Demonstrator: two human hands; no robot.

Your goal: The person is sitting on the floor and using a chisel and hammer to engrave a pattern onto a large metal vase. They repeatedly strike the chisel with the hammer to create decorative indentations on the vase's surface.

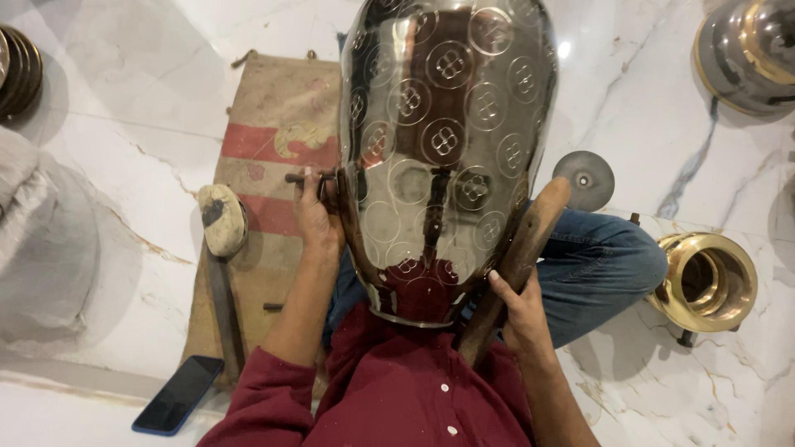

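A large shiny metal pot (pixel 447 124) with stamped round patterns lies against my lap, its mouth toward me. At the pot's left side my left hand (pixel 317 219) holds a thin dark metal punch (pixel 308 176) against the surface. To the right of the pot, my right hand (pixel 517 306) grips a long wooden mallet (pixel 522 252) that leans along the vessel's wall. I wear a maroon shirt and blue jeans.
A burlap sack (pixel 277 132) lies on the white marble floor. On it rests a hammer with a pale worn head (pixel 224 219). A phone (pixel 178 395) lies at lower left. A brass ring-shaped vessel (pixel 710 281) stands right, a metal disc (pixel 585 178) behind my knee, another pot (pixel 749 54) top right.
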